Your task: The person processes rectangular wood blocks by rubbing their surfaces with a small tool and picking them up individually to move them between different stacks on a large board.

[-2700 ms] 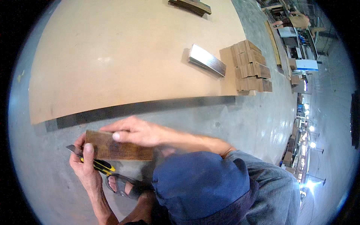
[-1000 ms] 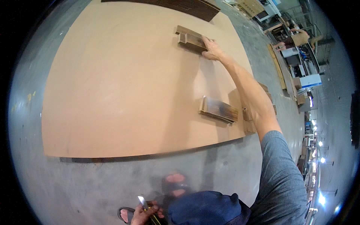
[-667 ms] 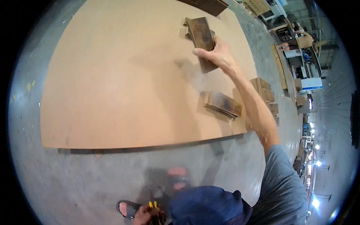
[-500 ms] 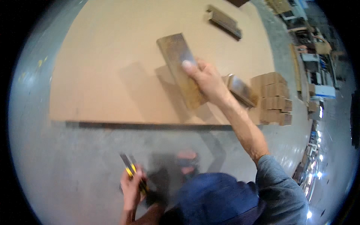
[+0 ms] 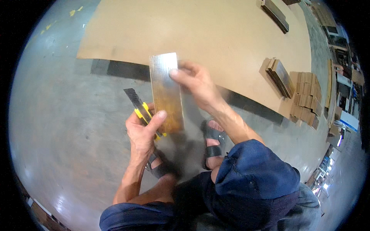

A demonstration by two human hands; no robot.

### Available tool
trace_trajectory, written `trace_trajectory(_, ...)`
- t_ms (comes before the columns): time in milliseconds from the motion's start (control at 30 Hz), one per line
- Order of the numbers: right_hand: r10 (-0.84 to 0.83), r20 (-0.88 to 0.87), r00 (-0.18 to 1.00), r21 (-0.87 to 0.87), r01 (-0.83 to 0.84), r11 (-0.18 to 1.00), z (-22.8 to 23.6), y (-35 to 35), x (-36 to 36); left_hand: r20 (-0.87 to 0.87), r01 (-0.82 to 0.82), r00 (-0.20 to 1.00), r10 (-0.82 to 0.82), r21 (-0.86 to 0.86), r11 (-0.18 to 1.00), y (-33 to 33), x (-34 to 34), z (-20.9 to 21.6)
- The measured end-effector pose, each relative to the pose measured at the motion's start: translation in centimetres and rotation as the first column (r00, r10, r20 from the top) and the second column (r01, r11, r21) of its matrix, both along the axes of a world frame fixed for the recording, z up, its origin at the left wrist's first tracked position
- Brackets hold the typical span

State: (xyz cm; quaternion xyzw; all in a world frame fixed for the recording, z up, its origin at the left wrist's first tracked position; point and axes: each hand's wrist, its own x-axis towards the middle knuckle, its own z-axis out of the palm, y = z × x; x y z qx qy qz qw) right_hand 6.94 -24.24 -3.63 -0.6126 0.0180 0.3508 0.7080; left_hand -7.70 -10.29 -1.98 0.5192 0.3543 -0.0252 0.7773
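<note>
In front of me, past the near edge of the board, I hold up a short, glossy brown wooden plank (image 5: 166,92). My right hand (image 5: 196,82) grips its upper right side, thumb on the face and fingers behind. At its lower left, my left hand (image 5: 144,129) presses a thumb on the plank's face. That same hand also keeps a yellow and black utility knife (image 5: 142,108) between palm and fingers, its dark blade sticking out up and to the left. The fingers behind the plank are mostly hidden.
A large tan board (image 5: 216,42) lies low over the grey floor (image 5: 69,127). On its right side are a few stacked planks (image 5: 279,79) beside a pile of short wooden pieces (image 5: 308,96). More planks (image 5: 275,15) lie farther off. My sandalled feet (image 5: 213,144) stand below.
My right hand has brought the plank from over the board back toward me. My left hand has risen with the utility knife and now also holds the plank's lower end. The view has turned.
</note>
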Motion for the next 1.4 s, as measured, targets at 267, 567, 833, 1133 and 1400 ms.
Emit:
trace_trajectory(267, 0.058, 0.015, 0.998, 0.031, -0.059, 0.998, -0.2, -1.2, 2.1, 0.045, -0.024, 0.999, 0.027, -0.059, 0.998, -1.1, 0.2, 0.1)
trace_trajectory(567, 0.06, -0.022, 0.998, 0.128, -0.056, 0.99, -0.9, -1.1, -2.2, 0.038, -0.175, 0.982, 0.186, -0.198, 0.964, -1.2, -0.6, -1.5)
trace_trajectory(833, 0.213, -0.106, 0.971, 0.234, -0.184, 0.955, 0.5, -2.4, -4.7, -0.01, -0.181, 0.983, 0.181, -0.083, 0.98, -2.1, 0.3, -0.9)
trace_trajectory(1133, 0.259, 0.047, 0.965, 0.007, -0.26, 0.966, 3.2, -2.8, -5.4, 0.03, -0.224, 0.968, 0.249, -0.34, 0.913, -1.7, 0.1, -4.0)
trace_trajectory(1400, 0.167, 0.119, 0.979, -0.023, -0.165, 0.986, 1.9, -3.1, -5.6, -0.022, -0.108, 0.994, 0.106, -0.112, 0.988, -1.3, 0.0, -3.3)
